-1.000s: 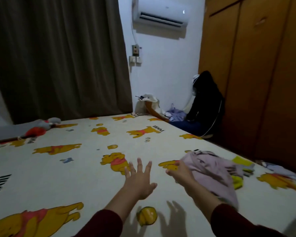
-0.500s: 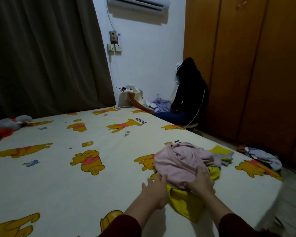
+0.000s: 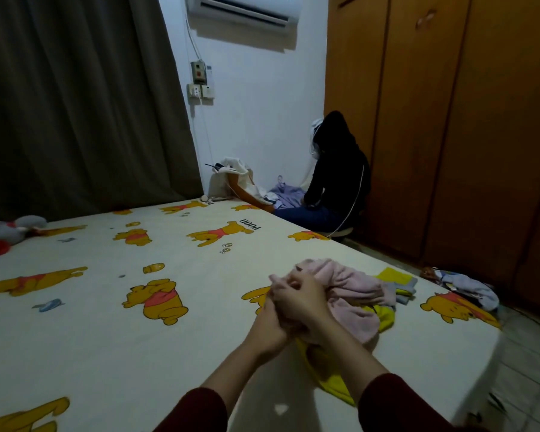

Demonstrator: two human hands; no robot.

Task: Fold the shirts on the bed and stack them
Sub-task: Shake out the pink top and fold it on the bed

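Observation:
A crumpled pink shirt [image 3: 353,291] lies in a heap near the right edge of the bed [image 3: 106,307], on top of a yellow shirt [image 3: 331,372]. Behind the heap lie smaller yellow and grey garments [image 3: 399,280]. My left hand [image 3: 267,325] and my right hand [image 3: 303,299] are pressed together at the heap's near-left edge. Both have their fingers closed on pink cloth, and the right hand partly covers the left. Dark red sleeves cover both forearms.
The bed has a cream sheet with yellow bear prints. A plush toy [image 3: 10,230] lies at its far left. A bundle of clothes [image 3: 468,288] sits on the floor by the wooden wardrobe [image 3: 449,120]. A dark jacket [image 3: 340,169] hangs over a chair.
My view has turned right towards the heap. My hands, first apart and then on either side of the pink shirt, have come together and closed on its near-left edge.

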